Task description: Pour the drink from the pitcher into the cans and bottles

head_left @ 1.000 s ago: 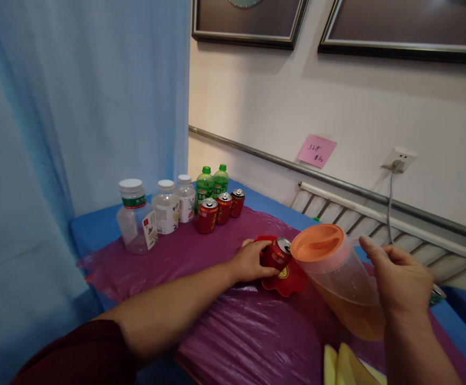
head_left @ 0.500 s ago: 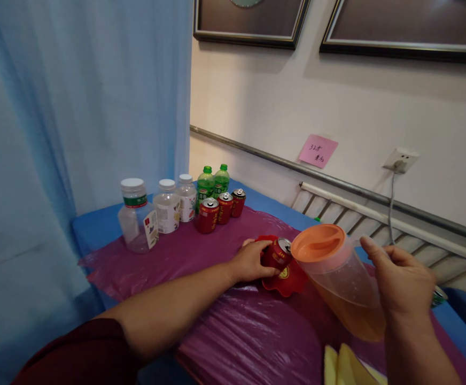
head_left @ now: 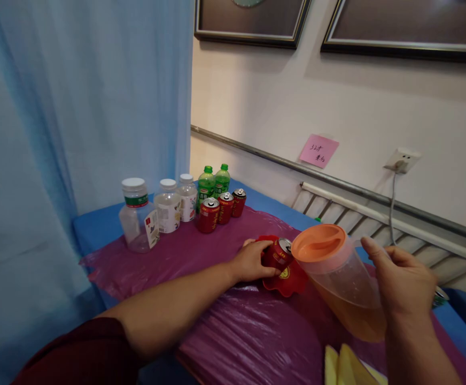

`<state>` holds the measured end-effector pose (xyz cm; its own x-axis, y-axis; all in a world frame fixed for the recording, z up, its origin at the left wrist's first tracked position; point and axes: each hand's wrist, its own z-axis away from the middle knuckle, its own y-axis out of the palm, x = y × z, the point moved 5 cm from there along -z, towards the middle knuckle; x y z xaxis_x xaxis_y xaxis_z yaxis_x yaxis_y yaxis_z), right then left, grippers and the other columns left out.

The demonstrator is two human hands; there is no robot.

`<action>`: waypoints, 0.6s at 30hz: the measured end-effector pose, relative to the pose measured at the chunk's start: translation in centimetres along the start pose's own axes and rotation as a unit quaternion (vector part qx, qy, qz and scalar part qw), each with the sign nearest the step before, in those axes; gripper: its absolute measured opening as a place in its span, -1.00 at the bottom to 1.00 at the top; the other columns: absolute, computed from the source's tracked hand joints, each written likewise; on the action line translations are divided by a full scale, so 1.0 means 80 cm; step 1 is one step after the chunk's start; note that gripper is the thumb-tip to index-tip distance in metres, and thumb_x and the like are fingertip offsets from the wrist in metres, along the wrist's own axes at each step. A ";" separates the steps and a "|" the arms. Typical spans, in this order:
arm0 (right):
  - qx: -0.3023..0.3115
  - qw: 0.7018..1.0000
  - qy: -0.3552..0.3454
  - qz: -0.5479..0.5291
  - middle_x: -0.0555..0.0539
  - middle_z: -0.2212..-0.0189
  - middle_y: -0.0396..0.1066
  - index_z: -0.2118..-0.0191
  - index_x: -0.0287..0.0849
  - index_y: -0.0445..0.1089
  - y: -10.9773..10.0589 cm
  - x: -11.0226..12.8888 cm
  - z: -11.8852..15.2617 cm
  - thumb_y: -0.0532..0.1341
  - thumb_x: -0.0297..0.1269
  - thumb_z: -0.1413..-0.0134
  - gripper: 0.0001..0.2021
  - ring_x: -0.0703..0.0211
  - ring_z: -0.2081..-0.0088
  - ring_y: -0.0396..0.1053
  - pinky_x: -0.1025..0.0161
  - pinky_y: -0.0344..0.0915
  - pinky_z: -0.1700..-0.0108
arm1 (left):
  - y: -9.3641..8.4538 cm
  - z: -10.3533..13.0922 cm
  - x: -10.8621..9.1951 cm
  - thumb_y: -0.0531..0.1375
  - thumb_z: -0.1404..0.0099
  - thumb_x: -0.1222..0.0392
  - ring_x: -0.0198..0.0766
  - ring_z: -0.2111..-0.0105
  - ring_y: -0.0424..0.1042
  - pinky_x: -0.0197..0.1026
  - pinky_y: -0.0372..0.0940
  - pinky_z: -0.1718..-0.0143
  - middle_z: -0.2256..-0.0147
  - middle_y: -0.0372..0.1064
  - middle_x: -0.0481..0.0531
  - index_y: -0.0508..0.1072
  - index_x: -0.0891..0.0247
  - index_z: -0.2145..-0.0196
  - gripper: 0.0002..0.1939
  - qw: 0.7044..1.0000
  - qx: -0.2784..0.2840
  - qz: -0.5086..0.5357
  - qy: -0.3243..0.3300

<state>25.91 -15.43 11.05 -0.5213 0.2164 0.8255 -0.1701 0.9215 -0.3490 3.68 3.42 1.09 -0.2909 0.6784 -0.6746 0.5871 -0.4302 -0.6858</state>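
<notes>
My left hand is wrapped round a red can, which leans to the right over a red scalloped dish. By its handle, my right hand holds a clear pitcher with an orange lid. The pitcher is tilted left, its lid edge close against the can's top, and yellowish-brown liquid lies in its lower part. Whether any liquid passes between them is too small to tell.
Behind stand three red cans, two green bottles and three clear white-capped jars. A purple plastic sheet covers the blue table. A yellow cloth lies at the front. A radiator runs along the wall.
</notes>
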 end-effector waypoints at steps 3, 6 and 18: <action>-0.001 1.000 -0.003 -0.007 0.13 0.69 0.03 0.61 -0.15 0.32 0.000 0.000 0.000 0.36 0.24 0.13 -0.49 0.30 0.54 0.00 0.25 -0.07 0.49 | 0.000 0.000 0.000 0.45 -0.02 -0.05 0.07 -0.02 0.47 0.06 0.12 -0.17 -0.01 0.55 0.02 0.46 0.11 -0.10 -0.32 1.000 0.003 0.002 0.002; -0.004 1.000 0.001 -0.009 0.13 0.68 0.03 0.61 -0.16 0.33 -0.001 0.001 0.001 0.36 0.22 0.14 -0.49 0.30 0.54 0.01 0.26 -0.07 0.49 | 0.000 0.000 0.000 0.45 -0.02 -0.05 0.08 -0.03 0.46 0.06 0.13 -0.17 -0.02 0.54 0.03 0.46 0.12 -0.11 -0.31 1.000 0.005 0.001 0.000; -0.002 1.000 -0.003 -0.007 0.12 0.68 0.06 0.59 -0.16 0.36 0.000 0.003 0.002 0.36 0.21 0.12 -0.51 0.28 0.53 0.04 0.27 -0.05 0.49 | 0.001 0.000 0.001 0.45 -0.02 -0.06 0.08 -0.02 0.47 0.06 0.12 -0.19 -0.02 0.55 0.02 0.46 0.11 -0.10 -0.31 1.000 0.008 -0.001 -0.006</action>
<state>25.69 -15.44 11.18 -0.5238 0.2014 0.8277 -0.1734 0.9261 -0.3351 3.70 3.39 0.98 -0.3005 0.6725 -0.6763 0.5736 -0.4391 -0.6915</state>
